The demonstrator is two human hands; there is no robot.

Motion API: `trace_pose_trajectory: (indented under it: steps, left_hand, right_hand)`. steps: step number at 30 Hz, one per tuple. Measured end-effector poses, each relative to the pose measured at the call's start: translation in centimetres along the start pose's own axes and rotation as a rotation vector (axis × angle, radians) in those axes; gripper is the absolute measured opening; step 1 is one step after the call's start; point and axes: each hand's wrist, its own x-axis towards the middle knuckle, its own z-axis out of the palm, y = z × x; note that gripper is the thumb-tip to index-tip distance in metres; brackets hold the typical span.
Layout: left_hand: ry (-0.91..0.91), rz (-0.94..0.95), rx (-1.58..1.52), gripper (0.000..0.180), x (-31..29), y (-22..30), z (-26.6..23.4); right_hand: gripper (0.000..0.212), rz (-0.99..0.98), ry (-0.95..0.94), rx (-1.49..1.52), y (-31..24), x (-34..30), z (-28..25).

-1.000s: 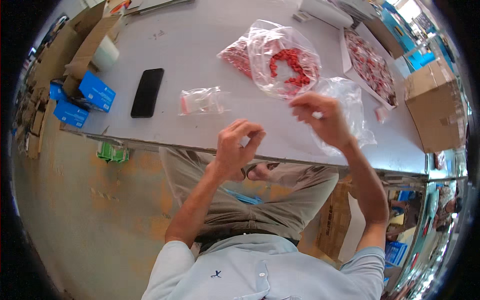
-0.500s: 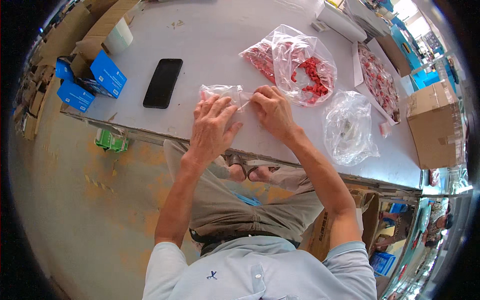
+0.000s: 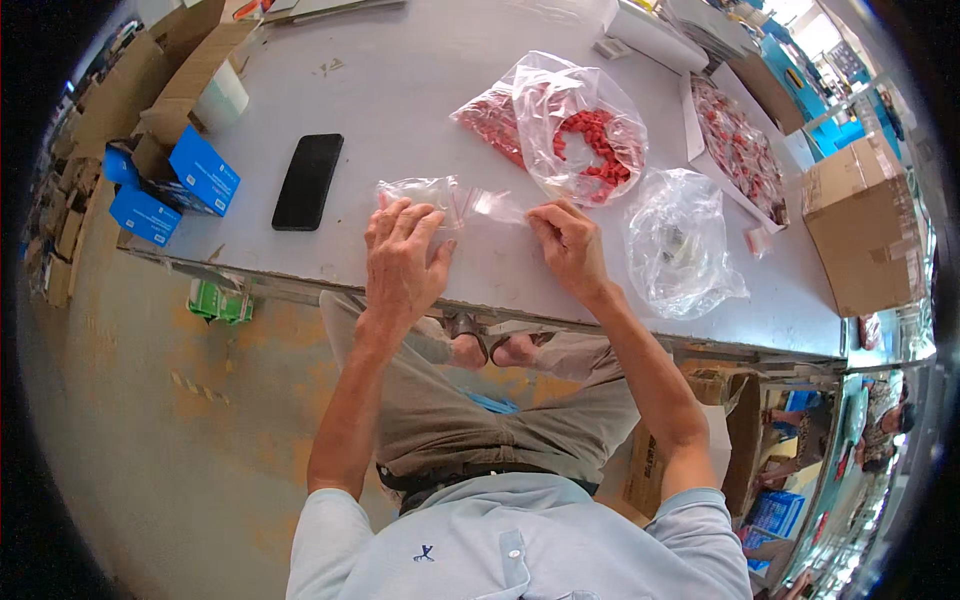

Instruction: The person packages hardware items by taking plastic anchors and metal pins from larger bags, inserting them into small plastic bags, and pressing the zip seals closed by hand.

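My left hand (image 3: 405,255) lies over a small pile of clear plastic bags (image 3: 425,188) near the table's front edge, fingers flat and thumb apart. Pinched between the fingertips of my right hand (image 3: 572,245) is the edge of a small clear zip bag (image 3: 492,204), which stretches flat to the left toward the pile. The bag looks empty, with a reddish line along its left end. Beyond my right hand stands a large clear bag (image 3: 545,125) with small red pieces (image 3: 603,150) inside. To its right lies a crumpled clear bag (image 3: 680,245) holding small pale parts that I cannot make out.
A black phone (image 3: 308,183) lies left of my hands. Farther left are an opened blue box (image 3: 205,170) and cardboard. On the right stand a white tray of filled red-and-clear packets (image 3: 738,145) and a brown carton (image 3: 862,225). One small packet (image 3: 757,242) lies beside the tray.
My right hand has moved right, away from the left, drawing the small zip bag out flat from the pile. My left hand stays on the bags. The whole view has shifted slightly.
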Motion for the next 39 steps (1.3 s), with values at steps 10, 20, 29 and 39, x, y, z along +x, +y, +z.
trace_pose_trajectory:
  steps: [10,20,29,39]
  left_hand:
    - [0.122,0.009,-0.299,0.042,0.3,2.7,-0.9]
    - [-0.094,-0.160,-0.877,0.010,-0.8,5.0,1.9]
    - [-0.179,-0.474,-0.916,0.009,-1.2,7.1,1.4]
    - [-0.294,-0.403,-0.884,0.013,-0.8,9.9,1.3]
  right_hand:
    - [0.008,0.020,0.040,0.145,-1.8,-1.8,-0.8]
    - [0.009,0.124,-0.274,0.447,-2.3,-4.1,-4.5]
    - [0.011,0.330,-0.028,0.371,-1.0,-6.1,-4.3]
    - [0.019,0.463,-0.167,0.671,-3.4,-7.0,-3.9]
